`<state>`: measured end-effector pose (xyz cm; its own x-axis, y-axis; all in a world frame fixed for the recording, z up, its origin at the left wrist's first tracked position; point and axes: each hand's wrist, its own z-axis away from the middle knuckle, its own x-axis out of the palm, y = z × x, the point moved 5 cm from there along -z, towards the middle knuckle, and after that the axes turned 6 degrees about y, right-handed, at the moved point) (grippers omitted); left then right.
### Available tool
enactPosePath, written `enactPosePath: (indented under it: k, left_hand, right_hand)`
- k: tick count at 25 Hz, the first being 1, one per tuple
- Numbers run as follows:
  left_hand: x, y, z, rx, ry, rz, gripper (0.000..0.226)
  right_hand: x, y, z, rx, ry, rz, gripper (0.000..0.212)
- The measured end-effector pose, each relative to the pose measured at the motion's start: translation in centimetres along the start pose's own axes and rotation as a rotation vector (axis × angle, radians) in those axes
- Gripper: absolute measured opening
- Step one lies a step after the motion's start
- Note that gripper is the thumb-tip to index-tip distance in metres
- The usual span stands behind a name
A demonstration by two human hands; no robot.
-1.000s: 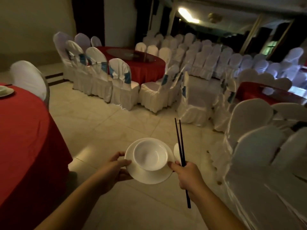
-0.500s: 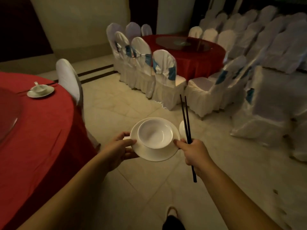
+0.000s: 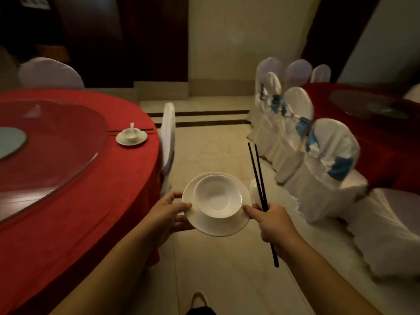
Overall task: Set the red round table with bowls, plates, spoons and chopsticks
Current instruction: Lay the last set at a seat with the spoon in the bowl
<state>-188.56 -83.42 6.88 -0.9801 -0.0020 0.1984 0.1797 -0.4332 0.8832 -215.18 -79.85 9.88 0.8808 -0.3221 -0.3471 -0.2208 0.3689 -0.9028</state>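
I carry a white plate [image 3: 204, 225] with a white bowl [image 3: 217, 196] on it, over the floor just right of the red round table [image 3: 75, 201]. My left hand [image 3: 167, 212] grips the plate's left rim. My right hand [image 3: 273, 221] grips the right rim and also holds two black chopsticks [image 3: 259, 178] and a white spoon [image 3: 254, 189], which is partly hidden behind them. On the table one place setting [image 3: 131, 137] lies with a plate, a bowl, a spoon, and chopsticks beside it.
A glass turntable [image 3: 52, 146] covers the table's middle. A white-covered chair [image 3: 167, 137] stands at the table's right edge, another [image 3: 50, 73] behind it. A row of covered chairs [image 3: 318, 155] with blue bows and a second red table [image 3: 372, 123] are at the right. Tiled floor lies between.
My view has swung left, so the red table now fills the left side and the place setting is nearer. Both hands keep the same hold on the plate, chopsticks and spoon.
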Motion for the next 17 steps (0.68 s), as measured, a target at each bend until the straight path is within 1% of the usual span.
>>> enactPosePath:
  k: [5,8,12,17]
  left_hand:
    - [-1.6,5.1,-11.3,0.038,0.123,0.061,0.028]
    - [-3.2,9.5,-17.0,0.06,0.206,0.089,0.028]
    - [-4.9,15.3,-24.8,0.087,0.314,0.148,0.025]
    - [-7.6,22.1,-37.3,0.149,0.458,0.174,0.028]
  right_hand:
    - [6.9,-5.7,-14.2,-0.024,-0.148,0.023,0.02]
    - [11.4,-10.1,-21.7,-0.051,-0.225,0.039,0.022]
    - [17.3,-16.4,-31.0,-0.074,-0.344,0.03,0.02]
    - [25.9,-23.9,-45.0,-0.129,-0.487,0.015,0.019]
